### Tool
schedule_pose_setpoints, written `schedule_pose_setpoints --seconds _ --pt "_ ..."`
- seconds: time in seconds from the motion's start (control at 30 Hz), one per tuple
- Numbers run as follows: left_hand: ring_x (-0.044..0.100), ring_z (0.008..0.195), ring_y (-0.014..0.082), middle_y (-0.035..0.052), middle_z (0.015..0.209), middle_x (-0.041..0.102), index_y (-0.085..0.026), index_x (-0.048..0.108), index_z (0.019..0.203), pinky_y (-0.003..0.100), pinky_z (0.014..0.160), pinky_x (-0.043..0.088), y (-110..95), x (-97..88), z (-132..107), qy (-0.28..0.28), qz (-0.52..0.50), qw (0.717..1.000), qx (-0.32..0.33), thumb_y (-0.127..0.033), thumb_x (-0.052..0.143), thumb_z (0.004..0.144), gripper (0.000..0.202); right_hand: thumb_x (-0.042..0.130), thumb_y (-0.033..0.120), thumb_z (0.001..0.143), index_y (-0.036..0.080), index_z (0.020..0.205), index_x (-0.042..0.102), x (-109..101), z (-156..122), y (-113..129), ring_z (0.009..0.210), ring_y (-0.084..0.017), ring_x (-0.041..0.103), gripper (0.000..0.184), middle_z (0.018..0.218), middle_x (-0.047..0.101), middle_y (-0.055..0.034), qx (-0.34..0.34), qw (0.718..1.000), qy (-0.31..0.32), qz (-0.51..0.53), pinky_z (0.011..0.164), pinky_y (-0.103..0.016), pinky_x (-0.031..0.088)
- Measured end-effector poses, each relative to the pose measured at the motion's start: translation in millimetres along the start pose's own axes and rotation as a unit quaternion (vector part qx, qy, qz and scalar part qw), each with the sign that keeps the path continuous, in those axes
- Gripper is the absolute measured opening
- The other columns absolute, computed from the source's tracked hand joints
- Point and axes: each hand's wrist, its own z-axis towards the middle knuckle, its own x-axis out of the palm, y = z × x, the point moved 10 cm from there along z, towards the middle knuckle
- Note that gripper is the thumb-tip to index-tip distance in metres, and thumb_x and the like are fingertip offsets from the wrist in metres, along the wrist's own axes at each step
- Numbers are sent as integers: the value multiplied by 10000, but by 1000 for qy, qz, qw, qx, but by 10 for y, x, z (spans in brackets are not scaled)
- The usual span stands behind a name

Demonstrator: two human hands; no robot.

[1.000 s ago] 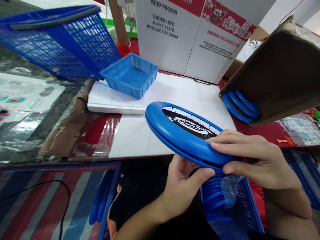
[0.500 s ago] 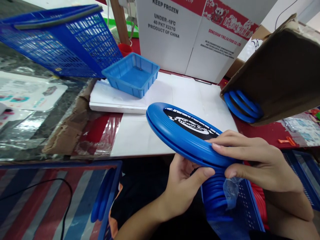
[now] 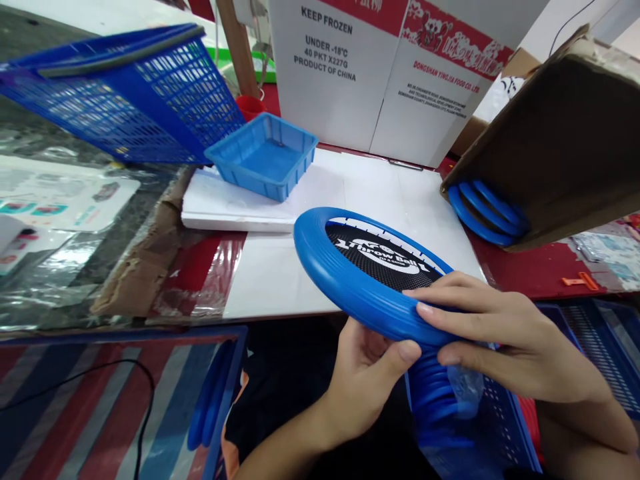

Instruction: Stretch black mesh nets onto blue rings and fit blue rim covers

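Both my hands hold a blue ring-shaped throw-ball disc (image 3: 345, 283) with a black mesh centre printed "Throw Ball". It is tilted above the front of the white work surface. My left hand (image 3: 367, 377) grips the near rim from below, its thumb along the edge and its other fingers partly hidden underneath. My right hand (image 3: 493, 320) pinches the right side, fingers on top of the rim and thumb below. Beneath my hands, a stack of blue rings (image 3: 437, 400) stands in a blue perforated basket (image 3: 505, 413), with clear plastic film (image 3: 467, 387) by it.
A light-blue tray (image 3: 265, 163) rests on a white foam slab (image 3: 240, 210). A large blue basket (image 3: 135, 100) leans at the left. On the right, a tilted brown carton (image 3: 560, 147) holds several blue rings (image 3: 487, 213). Behind stands a white printed carton (image 3: 345, 87). An orange tool (image 3: 580, 281) lies at right.
The disc has turned slightly, showing more of its mesh face. The dark seam along its near edge no longer shows. My right thumb has shifted left a little.
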Motion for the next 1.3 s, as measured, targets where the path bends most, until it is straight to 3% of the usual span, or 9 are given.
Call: schedule_pose_setpoints --seconds 0.17,0.27,0.37,0.53,0.9,1.07,1.2,1.3 --pt "768 1048 295 131 1097 796 -174 725 1198 414 937 641 191 -204 36 -31 -5 998 -46 -623 874 803 617 625 135 1033 230 1540 581 241 -37 -43 1246 -276 622 518 1468 676 -133 -12 997 -13 -75 976 -456 629" --pt "764 973 267 104 1075 782 -172 715 1148 372 819 655 356 -409 79 -102 -38 988 -105 -632 947 684 693 580 100 1019 155 1452 643 483 -59 -141 1164 -292 635 441 1440 688 -171 -27 986 -41 -159 925 -473 647" --pt "722 791 162 26 923 752 -160 700 996 266 704 619 480 -585 125 -186 -73 970 -135 -545 1026 572 659 549 73 992 104 1403 665 752 -117 -267 1134 -313 652 428 1431 688 -205 -49 966 -66 -247 920 -505 652" --pt "665 696 103 -34 793 691 -154 665 903 186 611 537 660 -717 161 -256 -88 950 -153 -453 1042 557 592 516 67 959 91 1352 692 1023 -255 -441 1129 -325 683 431 1390 715 -208 -67 942 -108 -311 888 -485 660" --pt "630 667 102 -30 702 650 -142 649 731 194 624 526 798 -919 71 -291 -29 948 -127 -389 988 587 443 505 73 929 184 1361 712 1232 -481 -617 1154 -287 703 492 1369 745 -149 -42 957 -173 -228 889 -446 667" --pt "597 610 88 -33 648 641 -139 648 675 196 614 535 757 -1028 72 -301 -7 948 -102 -375 1004 550 445 501 34 924 165 1248 754 1304 -508 -567 1121 -284 720 432 1314 768 -163 -14 943 -248 -224 883 -439 671" --pt "609 605 103 -23 653 663 -145 661 681 216 623 552 677 -1047 124 -267 42 959 -82 -358 989 595 400 586 -4 910 168 1329 709 1326 -551 -553 1194 -289 712 470 1317 764 -174 2 927 -313 -204 947 -463 665" --pt "629 611 123 -1 651 687 -143 694 678 231 627 568 483 -957 329 -191 137 969 -71 -327 969 646 333 625 40 944 205 1449 633 1301 -576 -632 1258 -302 694 532 1348 747 -171 16 918 -341 -200 1052 -539 611"
